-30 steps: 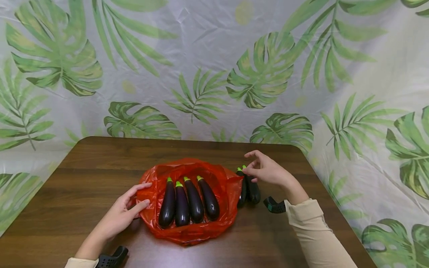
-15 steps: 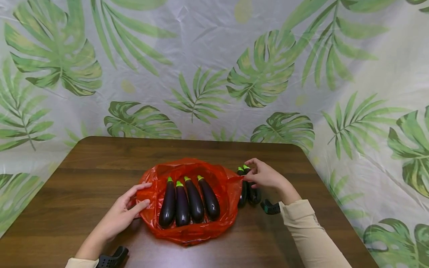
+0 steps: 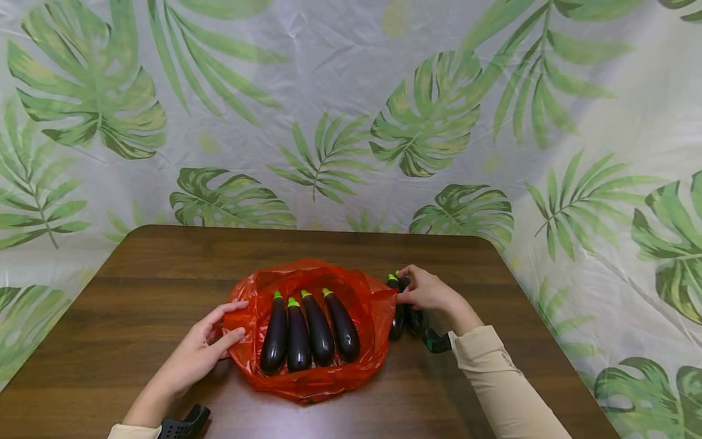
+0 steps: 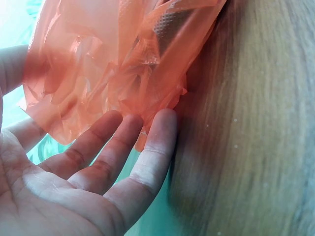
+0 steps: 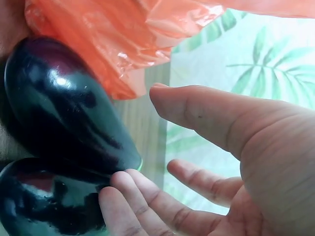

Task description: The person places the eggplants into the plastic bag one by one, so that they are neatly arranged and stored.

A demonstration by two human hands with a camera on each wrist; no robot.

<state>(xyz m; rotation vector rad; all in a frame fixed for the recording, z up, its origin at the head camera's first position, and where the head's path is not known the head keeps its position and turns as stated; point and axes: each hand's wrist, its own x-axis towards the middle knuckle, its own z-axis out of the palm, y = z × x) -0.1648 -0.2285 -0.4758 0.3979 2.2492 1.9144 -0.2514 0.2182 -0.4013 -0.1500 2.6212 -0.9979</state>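
Note:
A red plastic bag lies spread on the table with its mouth open upward. Several dark purple eggplants with green stem ends rest side by side inside it. My left hand is at the bag's left rim, thumb and index finger over the edge. The left wrist view shows its other fingers loosely extended against the outside of the plastic. Right of the bag lie two more eggplants. My right hand is over their stem ends, fingertips touching or very near one, thumb apart.
The brown wooden table has rounded far corners. Behind it hangs a pale, leaf-patterned curtain, which also runs along the right side. A black wrist device sits by the right sleeve, another by the left.
My right hand has come down and slightly left onto the two eggplants beside the bag. The left hand, the bag and the eggplants inside it have stayed put.

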